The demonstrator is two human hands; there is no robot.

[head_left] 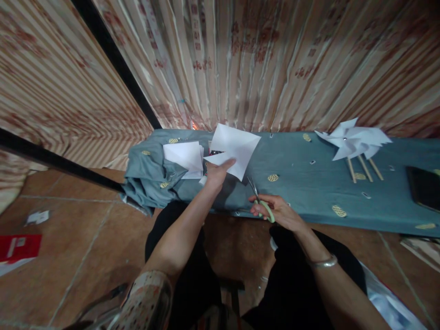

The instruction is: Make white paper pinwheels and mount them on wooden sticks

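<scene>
My left hand (219, 173) pinches a white sheet of paper (239, 146) near its lower left edge, thumb on top. The sheet is held up over the cloth, and a slit seems to run in from its left side. In my right hand (275, 211) is a pair of scissors (261, 204) with light green handles, its blades pointing up and left toward the paper but apart from it. Left of the sheet lies a stack of white paper (184, 156). A small box with dark contents (216, 153) is partly hidden behind the held sheet.
White paper pinwheels (354, 140) on wooden sticks (365, 168) lie on the right of the blue-green cloth (295, 192). A dark flat device (423, 187) is at the far right. Striped curtains (254, 59) hang behind. A red packet (20, 247) lies on the floor.
</scene>
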